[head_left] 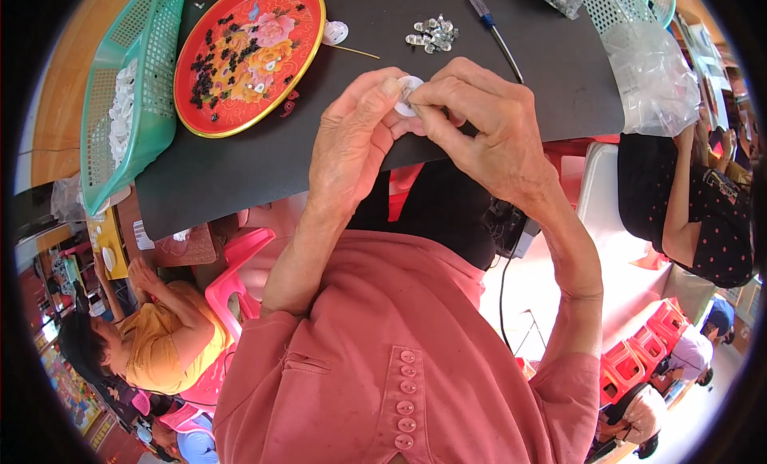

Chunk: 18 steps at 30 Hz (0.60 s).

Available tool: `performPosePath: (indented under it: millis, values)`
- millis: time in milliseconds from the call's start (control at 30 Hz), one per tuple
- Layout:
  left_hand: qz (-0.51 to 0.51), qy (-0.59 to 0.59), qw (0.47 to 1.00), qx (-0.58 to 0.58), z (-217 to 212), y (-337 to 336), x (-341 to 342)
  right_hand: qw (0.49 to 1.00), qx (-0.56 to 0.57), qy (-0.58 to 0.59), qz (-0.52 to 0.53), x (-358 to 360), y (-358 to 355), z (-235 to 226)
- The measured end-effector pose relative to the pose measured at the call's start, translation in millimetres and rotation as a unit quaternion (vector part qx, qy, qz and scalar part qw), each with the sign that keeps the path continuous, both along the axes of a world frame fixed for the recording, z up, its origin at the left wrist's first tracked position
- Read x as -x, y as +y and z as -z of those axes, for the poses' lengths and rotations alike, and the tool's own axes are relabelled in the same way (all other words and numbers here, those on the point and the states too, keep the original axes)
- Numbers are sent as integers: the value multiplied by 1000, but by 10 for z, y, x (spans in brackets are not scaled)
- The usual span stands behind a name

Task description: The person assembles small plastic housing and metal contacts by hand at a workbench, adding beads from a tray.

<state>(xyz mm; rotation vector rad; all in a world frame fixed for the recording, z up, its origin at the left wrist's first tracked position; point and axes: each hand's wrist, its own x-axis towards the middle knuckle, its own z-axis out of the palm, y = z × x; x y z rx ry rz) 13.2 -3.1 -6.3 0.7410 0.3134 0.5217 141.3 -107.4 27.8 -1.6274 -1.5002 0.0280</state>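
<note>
Two bare hands meet above the near edge of a dark table point(559, 72), and we find a small white disc point(405, 96) between them. The left hand point(355, 132) pinches the disc narrowly between its thumb and fingers. The right hand point(495, 128) makes a tight pinch at the disc's right side; we cannot tell whether a small part is held there too. Farther away, we see a pile of clear pieces point(434, 35), and to its right a screwdriver point(481, 10) with a blue handle. To the left lies a round red tray point(300, 52) with a gold rim and painted flowers, scattered with black bits point(204, 84). Beyond it, farther left, we see a green basket point(156, 128) holding white pieces point(122, 112). On the right lies a clear plastic bag point(651, 76).
</note>
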Motion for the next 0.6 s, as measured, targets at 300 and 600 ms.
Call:
performPosePath:
  millis: [300,600]
  values:
    - [67,-33,996,47,42,89,-13,981,3,192,-27,20,32,-66]
    - [62,-6,996,57,18,86,-15,997,-45,65,-28,-8,83,67]
